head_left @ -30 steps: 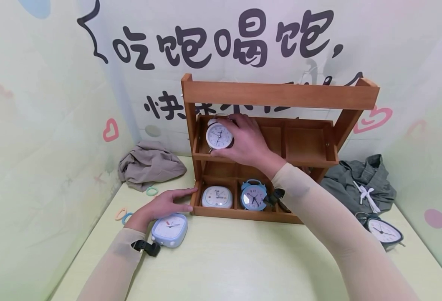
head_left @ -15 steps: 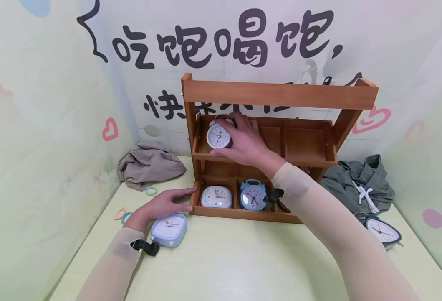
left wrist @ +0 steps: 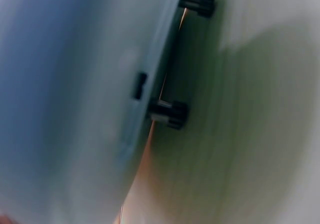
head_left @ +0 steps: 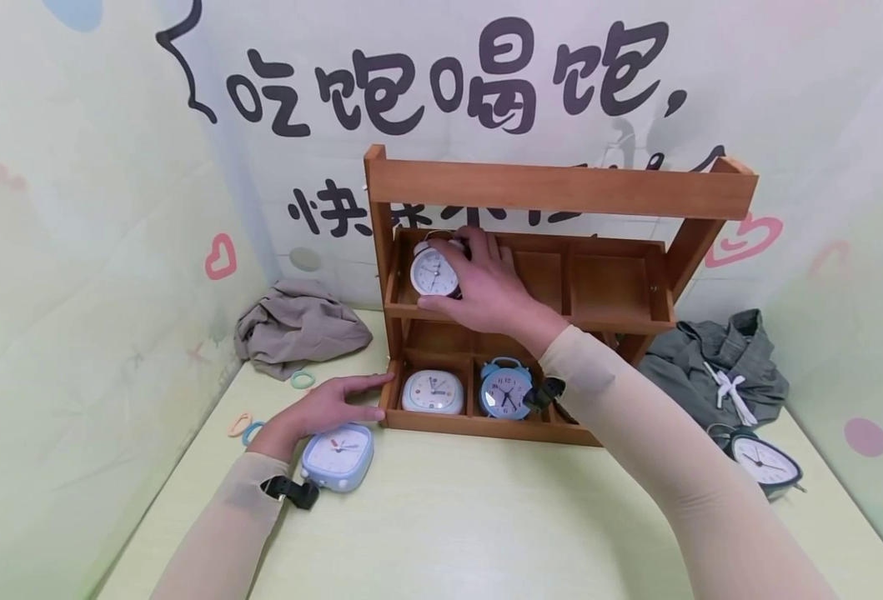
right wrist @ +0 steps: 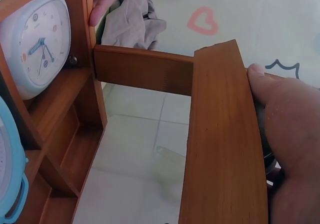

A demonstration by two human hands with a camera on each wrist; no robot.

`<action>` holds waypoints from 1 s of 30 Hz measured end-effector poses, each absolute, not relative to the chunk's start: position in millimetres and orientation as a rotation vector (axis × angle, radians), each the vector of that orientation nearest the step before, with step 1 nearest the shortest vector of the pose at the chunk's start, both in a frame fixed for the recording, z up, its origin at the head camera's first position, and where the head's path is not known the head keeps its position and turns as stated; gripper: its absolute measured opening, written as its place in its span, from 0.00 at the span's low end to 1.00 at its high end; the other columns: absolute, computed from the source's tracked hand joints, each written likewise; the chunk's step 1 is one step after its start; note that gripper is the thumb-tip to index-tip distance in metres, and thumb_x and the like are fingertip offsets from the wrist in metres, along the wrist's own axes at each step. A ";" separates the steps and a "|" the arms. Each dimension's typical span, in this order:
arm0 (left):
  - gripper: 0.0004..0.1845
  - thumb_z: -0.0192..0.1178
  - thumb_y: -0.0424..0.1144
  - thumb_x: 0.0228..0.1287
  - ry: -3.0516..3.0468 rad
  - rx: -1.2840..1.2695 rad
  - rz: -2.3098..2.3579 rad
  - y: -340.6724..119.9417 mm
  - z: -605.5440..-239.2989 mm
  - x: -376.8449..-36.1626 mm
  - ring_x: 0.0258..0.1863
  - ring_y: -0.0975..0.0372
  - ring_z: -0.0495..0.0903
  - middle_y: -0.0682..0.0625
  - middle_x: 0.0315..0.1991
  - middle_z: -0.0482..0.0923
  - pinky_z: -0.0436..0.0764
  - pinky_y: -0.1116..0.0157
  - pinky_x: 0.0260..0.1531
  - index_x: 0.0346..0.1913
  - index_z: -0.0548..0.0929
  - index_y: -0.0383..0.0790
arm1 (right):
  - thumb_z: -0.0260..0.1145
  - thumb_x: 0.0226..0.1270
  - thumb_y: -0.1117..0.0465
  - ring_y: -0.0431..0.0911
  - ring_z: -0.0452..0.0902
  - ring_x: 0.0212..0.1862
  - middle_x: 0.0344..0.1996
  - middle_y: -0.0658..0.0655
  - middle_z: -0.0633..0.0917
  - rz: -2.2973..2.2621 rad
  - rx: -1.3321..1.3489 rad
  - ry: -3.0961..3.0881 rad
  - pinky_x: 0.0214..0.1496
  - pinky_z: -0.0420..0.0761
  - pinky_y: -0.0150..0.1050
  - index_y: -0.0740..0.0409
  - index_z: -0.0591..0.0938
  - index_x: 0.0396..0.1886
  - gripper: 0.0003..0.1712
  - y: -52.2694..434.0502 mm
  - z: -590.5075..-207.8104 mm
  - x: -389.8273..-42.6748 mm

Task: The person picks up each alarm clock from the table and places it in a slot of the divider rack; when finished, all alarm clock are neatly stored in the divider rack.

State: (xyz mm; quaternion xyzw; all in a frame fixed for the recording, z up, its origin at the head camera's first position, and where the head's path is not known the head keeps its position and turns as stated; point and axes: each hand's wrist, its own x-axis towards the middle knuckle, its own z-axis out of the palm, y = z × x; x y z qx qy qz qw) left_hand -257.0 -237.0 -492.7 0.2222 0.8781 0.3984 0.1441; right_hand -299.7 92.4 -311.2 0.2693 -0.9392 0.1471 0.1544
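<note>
A white twin-bell alarm clock [head_left: 433, 271] stands in the upper left compartment of a wooden shelf [head_left: 561, 190] on the counter [head_left: 471, 517], the right hand [head_left: 489, 287] curled around it, fingers gripping its side; the left hand [head_left: 321, 408], fingers straight, braces the shelf's lower corner beside a pale blue square clock [head_left: 338, 456]

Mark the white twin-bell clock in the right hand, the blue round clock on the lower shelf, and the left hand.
white twin-bell clock [head_left: 433, 272], head view, dial face.
blue round clock [head_left: 504, 392], head view, dial centre.
left hand [head_left: 321, 409], head view, back of hand.
</note>
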 end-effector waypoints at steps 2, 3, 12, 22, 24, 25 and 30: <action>0.41 0.76 0.64 0.69 2.530 0.639 1.148 -237.1 -492.5 -257.3 0.86 0.52 0.62 0.59 0.83 0.71 0.60 0.39 0.83 0.83 0.75 0.69 | 0.72 0.70 0.25 0.62 0.53 0.80 0.83 0.64 0.54 0.449 0.762 -2.695 0.78 0.60 0.67 0.43 0.66 0.89 0.56 92.0 -312.3 -299.3; 0.41 0.76 0.64 0.69 2.530 0.640 1.149 -237.1 -492.5 -257.5 0.86 0.52 0.62 0.59 0.82 0.71 0.60 0.39 0.83 0.83 0.75 0.69 | 0.72 0.70 0.25 0.62 0.53 0.80 0.83 0.63 0.54 0.461 0.756 -2.696 0.78 0.61 0.67 0.43 0.66 0.88 0.56 91.8 -312.7 -299.2; 0.41 0.76 0.64 0.69 2.516 0.644 1.163 -236.5 -493.8 -258.2 0.86 0.53 0.62 0.59 0.82 0.71 0.60 0.40 0.84 0.83 0.75 0.70 | 0.76 0.64 0.24 0.61 0.55 0.80 0.83 0.63 0.53 0.512 0.749 -2.666 0.78 0.61 0.66 0.45 0.68 0.86 0.59 93.3 -313.7 -300.3; 0.41 0.76 0.63 0.69 2.525 0.637 1.160 -235.4 -492.2 -257.6 0.86 0.52 0.62 0.59 0.82 0.71 0.59 0.40 0.84 0.83 0.75 0.69 | 0.79 0.62 0.25 0.60 0.54 0.81 0.83 0.64 0.59 0.502 0.793 -2.518 0.81 0.57 0.67 0.49 0.68 0.88 0.63 124.7 -311.6 -270.8; 0.41 0.76 0.64 0.69 2.528 0.636 1.153 -234.9 -491.5 -257.7 0.86 0.52 0.62 0.59 0.82 0.71 0.60 0.40 0.84 0.83 0.75 0.69 | 0.80 0.63 0.27 0.61 0.53 0.81 0.83 0.65 0.59 0.488 0.807 -2.491 0.81 0.57 0.69 0.49 0.68 0.88 0.61 138.8 -314.9 -259.9; 0.41 0.76 0.64 0.69 2.533 0.636 1.148 -234.9 -491.3 -257.6 0.86 0.52 0.62 0.58 0.83 0.71 0.60 0.40 0.84 0.83 0.75 0.69 | 0.81 0.63 0.28 0.62 0.53 0.82 0.83 0.65 0.60 0.480 0.816 -2.483 0.81 0.56 0.70 0.48 0.68 0.88 0.61 146.0 -317.0 -254.2; 0.41 0.76 0.64 0.69 2.547 0.626 1.133 -235.8 -490.9 -256.8 0.86 0.50 0.62 0.56 0.83 0.70 0.60 0.39 0.83 0.83 0.75 0.68 | 0.86 0.60 0.34 0.64 0.53 0.83 0.84 0.67 0.60 0.481 0.850 -2.465 0.79 0.57 0.73 0.50 0.71 0.86 0.60 181.5 -332.0 -226.7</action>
